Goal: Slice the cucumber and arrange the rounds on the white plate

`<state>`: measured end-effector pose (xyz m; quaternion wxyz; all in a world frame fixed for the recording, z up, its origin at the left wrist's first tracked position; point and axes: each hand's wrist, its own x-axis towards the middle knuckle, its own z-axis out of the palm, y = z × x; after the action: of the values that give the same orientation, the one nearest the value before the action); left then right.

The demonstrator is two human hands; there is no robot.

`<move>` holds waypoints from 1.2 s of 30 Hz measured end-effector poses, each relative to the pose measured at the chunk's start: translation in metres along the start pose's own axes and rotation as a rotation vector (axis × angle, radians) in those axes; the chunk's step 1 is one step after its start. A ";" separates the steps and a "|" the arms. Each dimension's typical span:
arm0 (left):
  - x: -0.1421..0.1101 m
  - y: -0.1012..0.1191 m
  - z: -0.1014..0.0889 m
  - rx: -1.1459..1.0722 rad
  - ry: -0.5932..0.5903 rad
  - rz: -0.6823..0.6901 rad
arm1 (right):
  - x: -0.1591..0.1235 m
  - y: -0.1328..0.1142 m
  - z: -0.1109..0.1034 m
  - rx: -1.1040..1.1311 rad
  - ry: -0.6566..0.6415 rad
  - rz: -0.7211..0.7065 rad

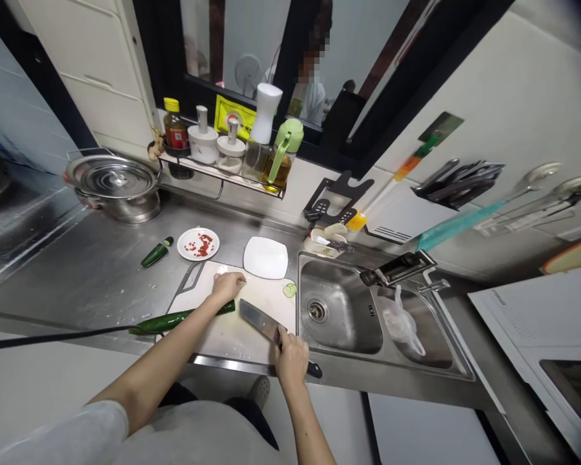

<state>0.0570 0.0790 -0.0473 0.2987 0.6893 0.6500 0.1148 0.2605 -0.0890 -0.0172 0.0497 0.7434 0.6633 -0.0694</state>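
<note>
My right hand (291,356) is wrapped round the black handle of a kitchen knife (261,320). The blade lies low over the white cutting board (217,342), pointing up and left. Above the board my left hand (228,286) is closed, fingertips together; what they hold, if anything, is too small to name. A long cucumber (167,321) lies across the board's left side, partly hidden under my left forearm, its cut end left of the blade. Pale cucumber slices (289,290) rest at the board's right edge. Small white bits (222,269) lie beyond my left hand.
Behind the board stand a white plate of chopped red pieces (198,244) and a square white plate (265,257). A cucumber piece (155,254) lies on the left counter near a lidded steel pot (121,184). The sink (341,310) adjoins the board; a seasoning rack (223,171) hangs behind.
</note>
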 end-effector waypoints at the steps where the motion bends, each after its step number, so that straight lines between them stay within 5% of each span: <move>1: 0.003 -0.001 -0.001 0.027 -0.002 0.007 | 0.000 0.000 0.000 0.004 0.000 0.002; 13: 0.007 -0.016 -0.001 0.123 0.115 0.062 | 0.004 -0.003 0.004 0.084 0.033 0.021; 19: -0.025 -0.046 -0.011 -0.074 0.273 0.186 | 0.009 -0.016 -0.006 0.228 -0.016 0.008; 26: -0.074 -0.066 -0.008 -0.051 0.189 0.465 | 0.015 -0.044 -0.021 0.216 -0.204 0.012; 36: -0.078 -0.071 0.006 0.029 0.148 0.540 | 0.007 -0.076 -0.027 0.238 -0.349 -0.077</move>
<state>-0.0084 0.0005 -0.0743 0.1992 0.8316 0.4643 0.2309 0.1865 -0.0690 0.0091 0.0732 0.6949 0.6597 -0.2768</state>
